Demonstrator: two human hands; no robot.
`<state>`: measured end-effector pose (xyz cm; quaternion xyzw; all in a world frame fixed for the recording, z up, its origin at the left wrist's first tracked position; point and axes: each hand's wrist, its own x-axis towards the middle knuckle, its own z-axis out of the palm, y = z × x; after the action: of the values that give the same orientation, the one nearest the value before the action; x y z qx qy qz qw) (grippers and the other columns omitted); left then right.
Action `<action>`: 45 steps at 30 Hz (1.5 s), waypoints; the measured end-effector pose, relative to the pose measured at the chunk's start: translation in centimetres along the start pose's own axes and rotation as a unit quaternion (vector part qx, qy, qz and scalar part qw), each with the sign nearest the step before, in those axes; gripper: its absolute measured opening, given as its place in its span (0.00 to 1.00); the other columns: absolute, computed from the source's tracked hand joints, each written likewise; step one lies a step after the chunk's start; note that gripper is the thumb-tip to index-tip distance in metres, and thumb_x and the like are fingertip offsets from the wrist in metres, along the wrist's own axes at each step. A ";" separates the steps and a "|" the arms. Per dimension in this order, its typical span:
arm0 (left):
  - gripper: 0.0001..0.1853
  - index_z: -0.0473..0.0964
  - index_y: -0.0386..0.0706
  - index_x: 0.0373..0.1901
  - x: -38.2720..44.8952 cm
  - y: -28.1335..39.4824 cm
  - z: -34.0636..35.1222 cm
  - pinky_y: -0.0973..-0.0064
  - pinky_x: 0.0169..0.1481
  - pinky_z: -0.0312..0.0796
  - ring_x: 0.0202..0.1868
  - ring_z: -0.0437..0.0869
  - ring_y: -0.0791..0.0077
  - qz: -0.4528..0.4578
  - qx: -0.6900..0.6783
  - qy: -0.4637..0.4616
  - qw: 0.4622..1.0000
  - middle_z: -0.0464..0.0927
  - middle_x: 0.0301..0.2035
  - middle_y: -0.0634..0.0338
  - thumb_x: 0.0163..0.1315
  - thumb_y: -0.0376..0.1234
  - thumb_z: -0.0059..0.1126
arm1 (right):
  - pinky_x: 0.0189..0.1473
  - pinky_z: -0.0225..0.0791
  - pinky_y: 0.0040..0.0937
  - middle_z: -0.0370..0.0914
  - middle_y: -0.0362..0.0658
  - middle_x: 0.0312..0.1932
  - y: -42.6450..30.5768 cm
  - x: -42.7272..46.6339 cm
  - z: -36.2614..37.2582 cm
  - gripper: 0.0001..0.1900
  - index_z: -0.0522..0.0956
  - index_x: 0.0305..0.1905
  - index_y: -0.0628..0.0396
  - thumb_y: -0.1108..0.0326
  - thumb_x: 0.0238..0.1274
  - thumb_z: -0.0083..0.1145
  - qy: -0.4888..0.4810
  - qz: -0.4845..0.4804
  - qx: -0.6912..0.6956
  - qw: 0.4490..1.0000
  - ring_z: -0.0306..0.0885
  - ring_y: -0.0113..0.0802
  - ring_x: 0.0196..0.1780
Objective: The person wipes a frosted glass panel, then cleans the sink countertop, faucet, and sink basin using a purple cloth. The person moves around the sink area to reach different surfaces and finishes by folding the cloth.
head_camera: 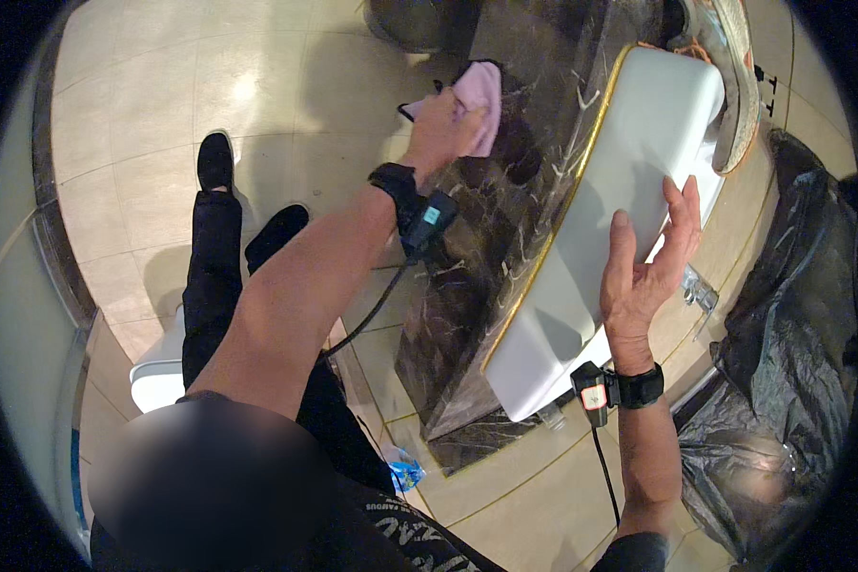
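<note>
My left hand [443, 125] grips a folded pink cloth [482, 107] against the dark marble front of the vanity [500, 207]. Thin dark edges show beside the cloth; I cannot tell what they belong to. Over the long white washbasin [643, 129] is my right hand [643, 264], with thumb and fingers apart and nothing in it. Whether its fingers touch the basin's rim is unclear. A gold strip [592, 154] runs along the basin's front edge. Just right of this hand sits a chrome faucet [699, 292].
A black plastic bag [772, 343] bulges at the right. Behind the basin curves a pale, orange-edged object [742, 107]. A dark round container [425, 21] stands on the tiled floor [164, 107]. Low down lie a blue-printed plastic packet [405, 472] and a white fixture [156, 382]. Cables trail from both wrists.
</note>
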<state>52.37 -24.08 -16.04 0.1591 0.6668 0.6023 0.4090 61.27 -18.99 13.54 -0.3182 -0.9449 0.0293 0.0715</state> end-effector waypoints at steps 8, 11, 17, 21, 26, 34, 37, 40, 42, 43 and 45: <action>0.24 0.79 0.34 0.44 -18.6 -3.6 0.5 0.62 0.43 0.76 0.37 0.85 0.56 -0.233 0.046 -0.133 0.962 0.84 0.35 0.47 0.64 0.49 0.63 | 0.71 0.56 0.48 0.59 0.59 0.76 0.7 -0.8 -0.2 0.29 0.71 0.68 0.58 0.72 0.60 0.62 0.003 -0.008 -0.013 1.000 0.60 0.54 0.72; 0.24 0.79 0.36 0.47 -20.7 -2.0 1.0 0.67 0.46 0.77 0.39 0.84 0.65 -0.243 -0.030 -0.116 0.963 0.85 0.38 0.53 0.63 0.48 0.65 | 0.70 0.56 0.48 0.59 0.60 0.76 0.6 -0.4 0.0 0.30 0.71 0.68 0.58 0.72 0.59 0.62 0.003 -0.017 0.004 1.000 0.61 0.56 0.71; 0.26 0.76 0.33 0.36 -11.0 4.5 1.3 0.58 0.41 0.73 0.35 0.81 0.47 -0.004 -0.115 0.012 0.993 0.80 0.31 0.43 0.58 0.50 0.68 | 0.71 0.56 0.49 0.59 0.60 0.75 0.3 -0.3 -0.1 0.30 0.71 0.67 0.58 0.74 0.57 0.62 0.004 -0.003 -0.012 1.000 0.60 0.56 0.71; 0.26 0.77 0.33 0.46 -6.5 1.1 1.2 0.60 0.47 0.74 0.41 0.84 0.52 -0.022 -0.073 -0.003 0.997 0.82 0.38 0.42 0.62 0.49 0.65 | 0.71 0.56 0.48 0.60 0.60 0.75 0.1 -0.1 0.0 0.30 0.71 0.67 0.58 0.74 0.56 0.63 0.010 -0.013 -0.002 1.000 0.61 0.56 0.71; 0.21 0.77 0.36 0.51 -14.2 -9.7 1.4 0.67 0.47 0.76 0.40 0.85 0.66 -0.169 -0.047 -0.034 0.984 0.84 0.36 0.51 0.67 0.44 0.62 | 0.71 0.57 0.48 0.61 0.60 0.74 -0.5 0.1 0.1 0.29 0.73 0.65 0.58 0.74 0.56 0.63 0.011 -0.016 0.001 1.000 0.61 0.56 0.71; 0.21 0.78 0.34 0.48 -24.5 -1.6 2.2 0.64 0.48 0.77 0.41 0.87 0.59 -0.175 -0.141 -0.118 0.967 0.85 0.38 0.44 0.65 0.44 0.63 | 0.69 0.59 0.48 0.61 0.61 0.74 0.4 -0.2 0.2 0.28 0.74 0.64 0.59 0.73 0.56 0.63 0.028 -0.024 0.010 0.999 0.63 0.57 0.69; 0.23 0.78 0.34 0.47 -19.2 3.4 1.5 0.64 0.47 0.77 0.40 0.87 0.60 -0.104 -0.140 -0.048 0.984 0.85 0.38 0.44 0.63 0.45 0.66 | 0.68 0.59 0.49 0.61 0.61 0.74 0.6 -0.3 0.2 0.28 0.74 0.64 0.59 0.73 0.55 0.63 0.035 -0.023 -0.005 0.999 0.63 0.57 0.68; 0.24 0.78 0.34 0.45 -12.9 4.8 0.7 0.63 0.45 0.76 0.39 0.86 0.59 -0.056 -0.068 -0.029 0.996 0.84 0.37 0.44 0.63 0.47 0.65 | 0.68 0.60 0.49 0.61 0.61 0.74 0.7 -0.4 0.1 0.28 0.74 0.64 0.59 0.74 0.55 0.62 0.037 -0.023 -0.011 0.999 0.64 0.57 0.67; 0.23 0.78 0.38 0.52 -10.0 0.6 0.9 0.68 0.46 0.77 0.39 0.84 0.71 -0.018 -0.035 -0.014 0.999 0.85 0.36 0.57 0.68 0.48 0.61 | 0.68 0.60 0.49 0.62 0.61 0.74 0.2 -0.1 0.1 0.28 0.74 0.63 0.59 0.74 0.55 0.62 0.035 -0.028 -0.002 0.999 0.64 0.57 0.67; 0.24 0.78 0.37 0.50 -10.5 -1.2 1.2 0.66 0.45 0.77 0.39 0.84 0.65 -0.049 -0.073 -0.007 0.996 0.84 0.36 0.51 0.67 0.48 0.62 | 0.67 0.60 0.49 0.62 0.61 0.74 0.1 -0.1 0.1 0.28 0.74 0.63 0.59 0.74 0.55 0.62 0.032 -0.024 -0.002 0.999 0.64 0.57 0.66; 0.26 0.77 0.33 0.46 -12.0 -4.4 1.7 0.60 0.44 0.75 0.38 0.85 0.53 -0.110 -0.146 0.006 0.983 0.83 0.35 0.41 0.64 0.50 0.62 | 0.67 0.61 0.49 0.62 0.61 0.73 0.1 -0.1 0.1 0.28 0.74 0.63 0.59 0.74 0.55 0.62 0.027 -0.014 -0.001 1.000 0.65 0.57 0.66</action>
<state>62.21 -32.38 -15.83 0.0195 0.5876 0.6455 0.4875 61.39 -18.95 13.43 -0.3057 -0.9470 0.0191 0.0968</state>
